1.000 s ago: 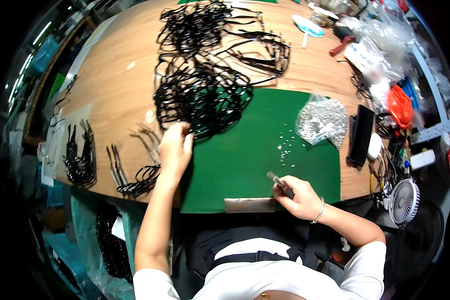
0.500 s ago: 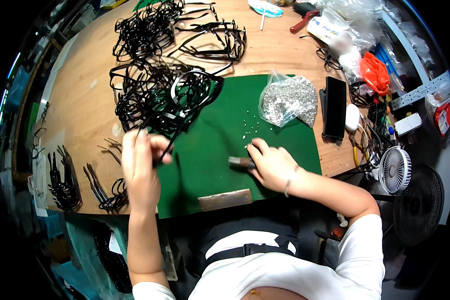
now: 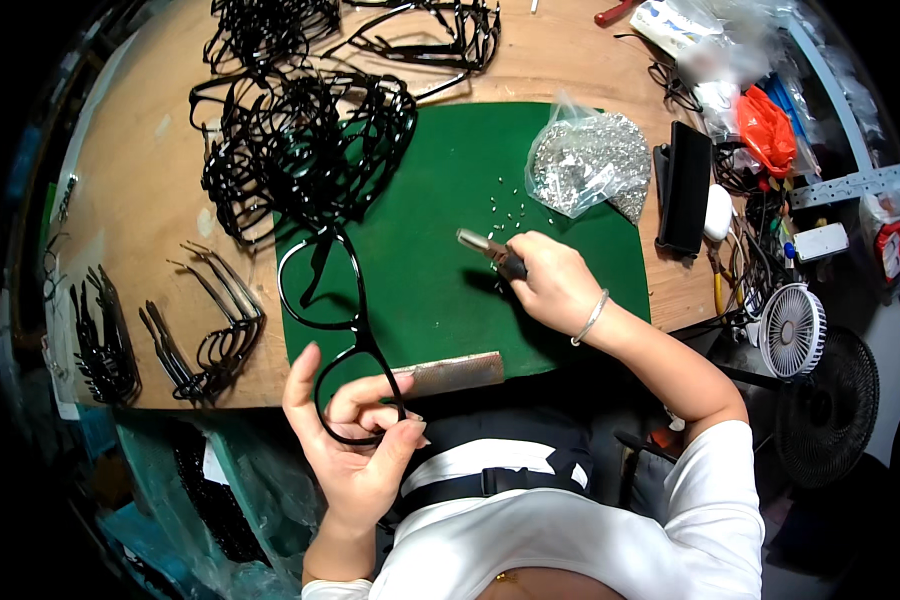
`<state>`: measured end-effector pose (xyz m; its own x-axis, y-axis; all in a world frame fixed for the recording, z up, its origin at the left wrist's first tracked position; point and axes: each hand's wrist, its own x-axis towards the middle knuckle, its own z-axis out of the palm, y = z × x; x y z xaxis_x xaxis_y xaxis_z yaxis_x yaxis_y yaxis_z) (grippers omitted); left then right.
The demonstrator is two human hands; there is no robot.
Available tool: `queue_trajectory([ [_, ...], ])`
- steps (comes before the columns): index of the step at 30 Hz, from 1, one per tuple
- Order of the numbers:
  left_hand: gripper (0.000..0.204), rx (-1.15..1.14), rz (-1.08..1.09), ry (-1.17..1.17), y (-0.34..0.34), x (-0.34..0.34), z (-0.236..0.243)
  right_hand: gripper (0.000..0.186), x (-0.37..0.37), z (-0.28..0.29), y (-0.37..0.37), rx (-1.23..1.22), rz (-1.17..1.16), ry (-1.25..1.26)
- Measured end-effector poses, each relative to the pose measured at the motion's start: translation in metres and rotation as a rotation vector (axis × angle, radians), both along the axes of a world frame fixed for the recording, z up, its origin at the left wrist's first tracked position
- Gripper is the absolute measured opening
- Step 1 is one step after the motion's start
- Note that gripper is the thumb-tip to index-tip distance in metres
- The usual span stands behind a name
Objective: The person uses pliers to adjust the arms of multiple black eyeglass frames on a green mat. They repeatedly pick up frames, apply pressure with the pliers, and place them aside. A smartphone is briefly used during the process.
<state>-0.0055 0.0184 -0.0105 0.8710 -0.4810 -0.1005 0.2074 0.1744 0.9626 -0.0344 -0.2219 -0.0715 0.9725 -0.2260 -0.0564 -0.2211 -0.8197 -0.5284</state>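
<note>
My left hand (image 3: 355,445) grips one rim of a black eyeglass frame (image 3: 358,323), which hangs tilted above the green mat's (image 3: 450,150) front left, one arm folded out toward the back. My right hand (image 3: 545,275) is closed round a dark hand tool with a metal tip (image 3: 475,242), over the mat's right half. Small silvery pieces (image 3: 500,205) lie scattered beyond it, near a clear bag of many such pieces (image 3: 580,165). A worn metal strip (image 3: 450,370) lies along the mat's front edge, beside my left hand.
Tangled black frames (image 3: 300,160) heap at the back left. More frames (image 3: 220,340) stand at the left. At the right lie a black case (image 3: 685,185), a white rounded object (image 3: 717,212), cables, an orange bag (image 3: 765,130) and a small white fan (image 3: 792,330).
My left hand has drawn a frame out from the heap, toward my body, turning palm up. My right hand has moved up the mat with the tool. The view has shifted.
</note>
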Motion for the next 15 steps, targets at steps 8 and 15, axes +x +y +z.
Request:
queue_trajectory([
  [8, 0.092, -0.081, -0.171, -0.065, -0.015, 0.003, -0.009, 0.014, 0.011, -0.003, 0.007, -0.086, -0.008, 0.045],
  [15, 0.091, 0.089, -0.141, -0.207, -0.018, 0.004, -0.008, 0.014, 0.009, 0.0, 0.006, -0.126, 0.036, 0.073],
])
